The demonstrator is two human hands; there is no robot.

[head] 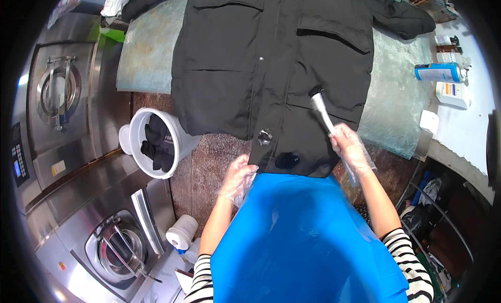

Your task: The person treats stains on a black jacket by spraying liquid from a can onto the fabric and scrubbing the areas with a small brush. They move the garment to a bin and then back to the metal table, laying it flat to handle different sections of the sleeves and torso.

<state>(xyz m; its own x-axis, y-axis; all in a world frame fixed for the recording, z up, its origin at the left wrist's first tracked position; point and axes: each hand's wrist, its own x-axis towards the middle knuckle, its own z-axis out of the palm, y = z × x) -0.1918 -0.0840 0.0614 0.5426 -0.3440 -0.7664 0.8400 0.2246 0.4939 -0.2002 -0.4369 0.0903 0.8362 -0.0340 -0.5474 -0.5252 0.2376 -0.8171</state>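
Note:
A black jacket [231,40] lies spread over a pale worktop [146,54], its lower end hanging over the near edge against a blue apron [309,224]. In a clear plastic glove, my right hand [350,148] grips the white handle of a brush [321,107]; its black bristles touch the cloth at the right front. My left hand [236,177], also gloved, pinches the jacket's lower left corner. A whitish, foamy spot [265,136] shows near the hem, with a dark wet patch [287,160] to its right.
A white bucket [176,140] holding dark cloth stands at the left. Beyond it are industrial washing machines [58,91]. Several bottles and a blue spray can [439,73] line a ledge at the right, above a white block-shaped container [429,122]. White tubs [182,230] stand lower left.

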